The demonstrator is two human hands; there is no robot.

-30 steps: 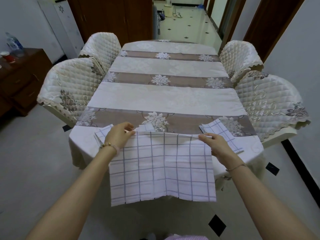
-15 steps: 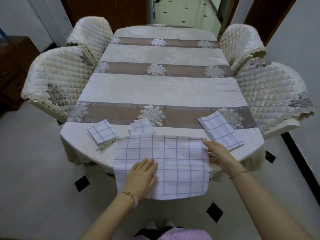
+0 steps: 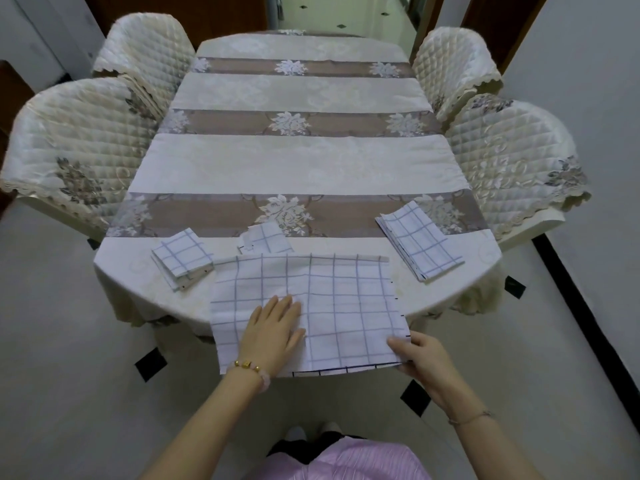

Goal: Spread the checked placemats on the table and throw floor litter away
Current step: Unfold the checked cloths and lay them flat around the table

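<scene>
A long dining table [image 3: 304,164] is filling the middle of the room, draped in a cream tablecloth banded with brown floral stripes, and four chairs in quilted cream covers are standing pushed in against it, two on each side, the near left chair [image 3: 79,147] and the near right chair [image 3: 512,161] bulking largest. At the near rounded end, an unfolded white placemat checked in blue-grey lines [image 3: 332,299] is lying flat on the cloth with its front edge hanging over the table rim toward the person. The left hand [image 3: 272,336] is resting palm down on the mat's near left part, fingers spread flat and gripping nothing, a beaded bracelet showing at the wrist. The right hand [image 3: 420,356] is pinching the mat's near right corner between thumb and fingers (a thin bangle is sitting on that wrist). Three folded checked placemats are waiting just beyond the spread one: the biggest folded stack [image 3: 420,244] to its right, a smaller square stack [image 3: 181,258] to its left, and the smallest folded piece [image 3: 265,239] touching the far edge at the middle. Black diamond tiles [image 3: 150,363] are dotting the pale floor below.
</scene>
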